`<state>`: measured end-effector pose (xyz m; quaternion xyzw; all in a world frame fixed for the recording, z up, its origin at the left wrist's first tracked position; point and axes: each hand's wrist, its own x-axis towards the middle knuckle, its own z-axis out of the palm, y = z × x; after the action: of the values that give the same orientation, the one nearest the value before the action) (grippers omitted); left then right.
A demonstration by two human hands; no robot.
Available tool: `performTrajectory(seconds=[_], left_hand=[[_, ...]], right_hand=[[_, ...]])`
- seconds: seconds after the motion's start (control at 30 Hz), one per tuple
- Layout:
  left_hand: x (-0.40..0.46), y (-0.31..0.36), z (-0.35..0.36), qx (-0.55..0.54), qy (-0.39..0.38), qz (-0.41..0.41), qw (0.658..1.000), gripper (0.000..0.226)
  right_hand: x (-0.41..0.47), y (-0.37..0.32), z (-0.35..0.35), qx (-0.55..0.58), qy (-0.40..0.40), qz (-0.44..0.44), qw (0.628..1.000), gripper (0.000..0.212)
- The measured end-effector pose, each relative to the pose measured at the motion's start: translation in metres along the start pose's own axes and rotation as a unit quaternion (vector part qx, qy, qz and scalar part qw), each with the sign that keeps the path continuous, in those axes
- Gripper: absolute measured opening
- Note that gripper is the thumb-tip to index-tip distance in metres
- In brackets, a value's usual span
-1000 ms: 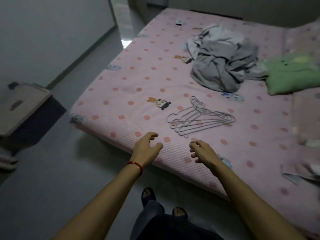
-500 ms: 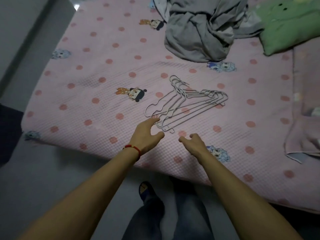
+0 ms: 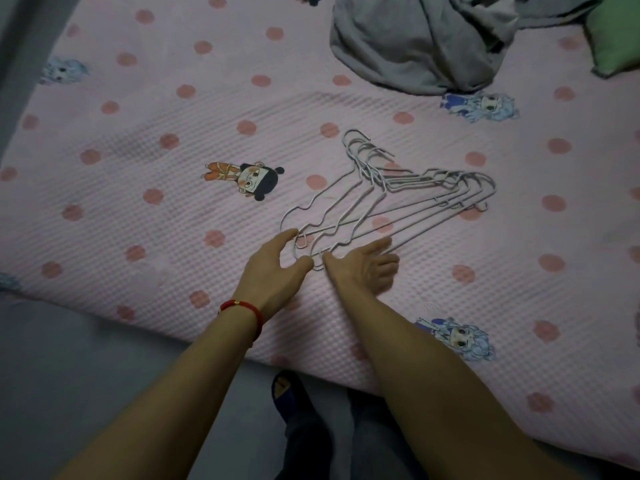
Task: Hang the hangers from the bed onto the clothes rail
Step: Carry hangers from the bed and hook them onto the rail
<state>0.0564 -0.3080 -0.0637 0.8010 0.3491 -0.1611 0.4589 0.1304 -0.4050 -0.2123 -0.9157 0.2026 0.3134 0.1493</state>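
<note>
At the near end of the pile of hangers, both hands are spread with nothing held. The left hand has its grip wide, fingers stretched forward and thumb splayed to the side, the fingertips reaching the curved shoulder ends of the hangers; whether they touch the wire cannot be told. The right hand lies just beside it, its grip wide too, palm turned partly up, thumb pointing toward the left thumb and fingers extended over the lowest wires. A red bracelet circles the left wrist.

These thin wire hangers lie flat on the bed, stacked and overlapping, hooks bunched together at the far side. Its pink cover carries darker dots and small cartoon figures. Farther back sits a heap of grey clothes, with a green cushion at the right edge. Below the bed edge, the person's foot stands on the grey floor.
</note>
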Motion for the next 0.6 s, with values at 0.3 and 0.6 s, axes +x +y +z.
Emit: performTrajectory(seconds=[0.3, 0.6], left_hand=[[-0.019, -0.002, 0.0, -0.016, -0.003, -0.018, 1.0, 0.054], [-0.062, 0.032, 0.003, -0.158, -0.017, -0.089, 0.983, 0.055]], right_hand=[[-0.003, 0.025, -0.022, 0.078, -0.015, 0.003, 0.997, 0.148], [-0.063, 0.093, -0.101, 0.193, -0.097, -0.139, 0.966, 0.137]])
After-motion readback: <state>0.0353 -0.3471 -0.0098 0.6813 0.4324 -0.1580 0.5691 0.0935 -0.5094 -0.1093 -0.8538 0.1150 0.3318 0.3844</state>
